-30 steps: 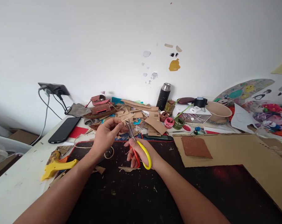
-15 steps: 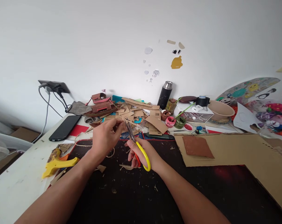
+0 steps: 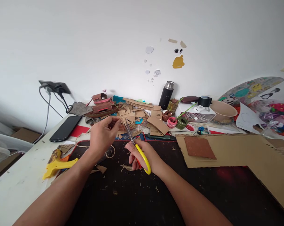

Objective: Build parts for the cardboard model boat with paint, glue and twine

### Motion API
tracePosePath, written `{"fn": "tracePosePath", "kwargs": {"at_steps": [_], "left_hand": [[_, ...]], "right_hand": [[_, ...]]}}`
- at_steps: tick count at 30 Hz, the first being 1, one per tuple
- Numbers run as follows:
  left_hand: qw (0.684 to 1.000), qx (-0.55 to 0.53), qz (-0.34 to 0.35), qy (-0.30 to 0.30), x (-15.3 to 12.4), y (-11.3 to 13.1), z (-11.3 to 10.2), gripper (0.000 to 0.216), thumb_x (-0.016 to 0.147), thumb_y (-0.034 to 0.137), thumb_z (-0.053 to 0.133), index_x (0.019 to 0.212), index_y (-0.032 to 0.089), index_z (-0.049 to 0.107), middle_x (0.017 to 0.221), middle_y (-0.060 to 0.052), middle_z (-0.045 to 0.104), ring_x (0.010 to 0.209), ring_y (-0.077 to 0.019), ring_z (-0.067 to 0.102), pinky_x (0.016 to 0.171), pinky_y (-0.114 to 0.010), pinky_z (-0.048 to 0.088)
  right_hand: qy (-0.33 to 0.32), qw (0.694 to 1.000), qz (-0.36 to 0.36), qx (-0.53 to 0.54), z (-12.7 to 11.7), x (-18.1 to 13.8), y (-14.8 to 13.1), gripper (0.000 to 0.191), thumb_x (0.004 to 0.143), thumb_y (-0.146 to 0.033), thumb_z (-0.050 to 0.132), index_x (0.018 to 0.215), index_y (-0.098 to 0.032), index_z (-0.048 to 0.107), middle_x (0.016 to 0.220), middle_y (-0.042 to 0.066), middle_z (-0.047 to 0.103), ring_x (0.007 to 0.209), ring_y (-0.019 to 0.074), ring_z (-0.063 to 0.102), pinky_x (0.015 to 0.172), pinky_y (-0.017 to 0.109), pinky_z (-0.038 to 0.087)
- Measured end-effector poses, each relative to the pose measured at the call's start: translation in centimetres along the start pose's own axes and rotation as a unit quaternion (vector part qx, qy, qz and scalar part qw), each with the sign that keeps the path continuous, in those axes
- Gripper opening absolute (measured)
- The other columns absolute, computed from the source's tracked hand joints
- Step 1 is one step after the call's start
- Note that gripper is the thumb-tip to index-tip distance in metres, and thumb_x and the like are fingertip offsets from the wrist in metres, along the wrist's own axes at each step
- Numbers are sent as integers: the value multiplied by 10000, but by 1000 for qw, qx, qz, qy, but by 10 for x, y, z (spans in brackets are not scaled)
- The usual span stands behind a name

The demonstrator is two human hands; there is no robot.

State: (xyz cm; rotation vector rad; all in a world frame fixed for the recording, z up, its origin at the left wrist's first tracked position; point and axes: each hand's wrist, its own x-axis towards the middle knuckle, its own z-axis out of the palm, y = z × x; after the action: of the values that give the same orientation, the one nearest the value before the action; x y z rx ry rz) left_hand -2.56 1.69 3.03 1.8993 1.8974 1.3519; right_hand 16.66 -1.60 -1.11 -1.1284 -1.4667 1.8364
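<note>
My right hand [image 3: 144,153] is closed round the scissors [image 3: 142,153], which have yellow and red handles. Their metal blades point up and away from me, toward the heap of cardboard scraps [image 3: 130,114]. Left of the blade tips, my left hand [image 3: 103,135] has its thumb and fingers pressed together in a pinch. Whatever is between those fingertips is too small or hidden to make out. Both hands are over the far part of the black mat [image 3: 132,201]. A loop of thin string [image 3: 110,152] lies beside my left wrist.
To the left are a yellow glue gun [image 3: 59,164] and a black phone [image 3: 65,128]. Behind stand a brown model boat [image 3: 103,108], a black flask [image 3: 166,95] and open paint jars [image 3: 172,122]. Cardboard [image 3: 236,149] with a brown painted piece [image 3: 200,147] covers the right side.
My left hand has drawn slightly left, so its fingertips are farther from the blades. The scissors have shifted slightly left in my right hand.
</note>
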Motion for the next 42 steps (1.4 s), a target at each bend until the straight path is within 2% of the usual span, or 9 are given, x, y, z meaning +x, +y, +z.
{"fn": "tracePosePath", "kwargs": {"at_steps": [4,8,15,21,26,32,42], "left_hand": [[999,34,34,-8,-2,0,2,253,970,397,620,989,238,816,811,-15,830,634,-179,699,603,-268,445],[992,94,80,5,-3,-5,4,230,982,358,621,1002,237,815,865,-40,845,716,-210,752,615,-280,441],[961,194,191,40,-4,-10,2,278,1047,345,568,984,222,810,872,-75,849,825,-249,796,615,-309,418],[935,241,258,28,-11,-3,3,312,1087,331,530,975,230,803,892,-64,857,802,-240,783,597,-326,401],[930,248,269,23,-14,-1,6,317,1094,319,524,994,222,808,898,-66,856,795,-236,780,598,-328,414],[941,243,237,2,-16,-1,9,305,1084,335,534,1012,233,812,879,-74,849,792,-246,770,598,-338,391],[949,218,227,-8,-16,-7,10,276,1069,334,558,1042,254,821,919,-80,858,806,-254,779,616,-333,423]], "right_hand": [[1,1000,-15,-14,0,0,4,556,937,-746,689,1105,-217,660,654,-39,675,434,131,647,397,193,458],[1,1000,-12,-15,0,1,7,549,940,-746,686,1108,-223,659,647,-44,668,434,132,648,410,196,481],[6,1000,-11,-15,1,-1,1,552,937,-753,682,1066,-219,641,630,-52,648,420,127,632,409,200,484],[16,999,-15,-29,2,-1,0,534,957,-751,652,1002,-221,611,626,-50,646,417,126,633,411,203,486],[27,999,-20,-27,3,-1,-1,512,961,-728,662,987,-220,606,598,-57,623,405,126,617,397,204,473],[32,998,-18,-42,4,-1,1,519,949,-740,671,1008,-228,606,574,-65,610,407,138,620,405,218,487],[33,997,-23,-62,2,2,7,498,976,-727,648,980,-236,571,582,-63,625,411,132,629,412,210,459]]}}
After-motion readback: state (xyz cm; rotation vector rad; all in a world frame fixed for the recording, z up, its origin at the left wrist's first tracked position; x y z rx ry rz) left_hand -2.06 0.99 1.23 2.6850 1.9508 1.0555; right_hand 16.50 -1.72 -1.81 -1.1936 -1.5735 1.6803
